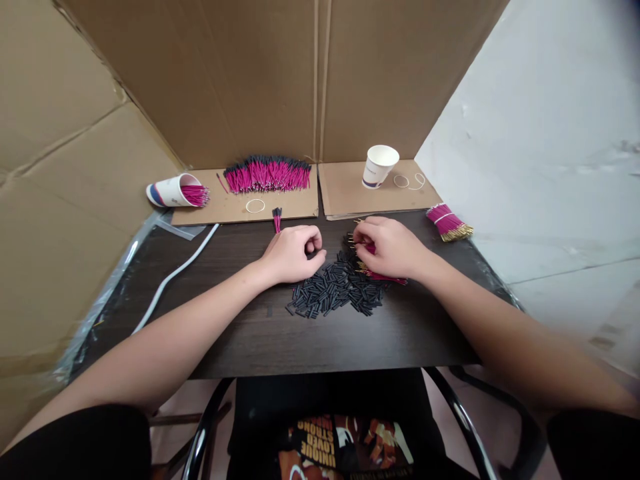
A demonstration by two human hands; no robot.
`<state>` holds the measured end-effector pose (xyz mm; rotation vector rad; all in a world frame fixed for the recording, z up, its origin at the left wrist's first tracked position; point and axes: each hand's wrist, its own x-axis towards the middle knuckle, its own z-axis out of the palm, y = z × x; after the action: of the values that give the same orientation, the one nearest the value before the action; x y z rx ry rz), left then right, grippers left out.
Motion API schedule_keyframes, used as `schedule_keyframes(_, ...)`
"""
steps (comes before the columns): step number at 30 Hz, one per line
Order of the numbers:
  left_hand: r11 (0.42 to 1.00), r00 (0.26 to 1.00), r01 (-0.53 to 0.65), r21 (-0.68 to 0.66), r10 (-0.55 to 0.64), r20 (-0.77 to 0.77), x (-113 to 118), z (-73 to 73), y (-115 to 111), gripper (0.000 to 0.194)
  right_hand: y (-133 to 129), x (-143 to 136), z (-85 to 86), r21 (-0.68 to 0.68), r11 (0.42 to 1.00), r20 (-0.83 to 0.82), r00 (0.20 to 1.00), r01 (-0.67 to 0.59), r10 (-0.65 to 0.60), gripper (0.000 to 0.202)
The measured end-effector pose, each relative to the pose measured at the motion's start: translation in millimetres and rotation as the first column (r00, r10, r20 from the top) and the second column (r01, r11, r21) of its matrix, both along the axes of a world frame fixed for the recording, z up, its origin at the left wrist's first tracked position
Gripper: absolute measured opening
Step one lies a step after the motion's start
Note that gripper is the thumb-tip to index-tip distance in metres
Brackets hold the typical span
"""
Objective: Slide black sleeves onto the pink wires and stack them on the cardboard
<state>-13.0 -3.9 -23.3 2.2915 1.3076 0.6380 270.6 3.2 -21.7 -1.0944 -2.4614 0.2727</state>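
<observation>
Black sleeves lie in a loose pile on the dark table, right between the two hands! Magenta wires with gold tips sit under the right hand, at the pile's right side; its fingers curl inward, and whether they pinch one, I can't tell. Over to the left hand, at the pile's upper left: fingers curled, grip unclear, a small black-ended bunch just beyond it. Farther out, a paper cup stands upright on cardboard.

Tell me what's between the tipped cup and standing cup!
The head view shows bunched pink wires with black ends and one loose wire on cardboard.
</observation>
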Motion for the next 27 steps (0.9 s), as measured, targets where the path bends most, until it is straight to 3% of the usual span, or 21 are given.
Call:
schedule_keyframes(4, 0.993, 0.993, 0.117, 0.023, -0.118, 0.03, 1, -2.9, -1, 0.024, 0, 1, 1.7, -0.025, 1.0, 0.009, 1.0, -0.008, 0.008, 0.007)
schedule_keyframes(7, 0.982, 0.981, 0.19, -0.005, -0.19, -0.039, 2, -1.3, -4, 0.039, -1, 0, 2.5, -0.035, 0.999, 0.01, 1.0, -0.015, 0.016, 0.007)
schedule_keyframes(10, 0.974, 0.969, 0.227, -0.013, -0.227, -0.101, 1, -0.8, -4, 0.041, -1, 0, 2.6, -0.05, 0.999, 0.027, 1.0, -0.013, 0.015, 0.006)
schedule_keyframes(18, 0.978, 0.977, 0.205, 0.021, -0.206, 0.057, 0, -11.5, 0, 0.021, -1, -1, -1.2, -0.038, 0.999, 0.029, 0.999, -0.018, 0.019, 0.01)
schedule_keyframes(27, 0.977, 0.969, 0.212, -0.017, -0.208, 0.135, 2, -11.6, 4, 0.022, -1, -4, -5.3, 0.005, 1.0, 0.091, 0.996, -0.015, 0.014, 0.015)
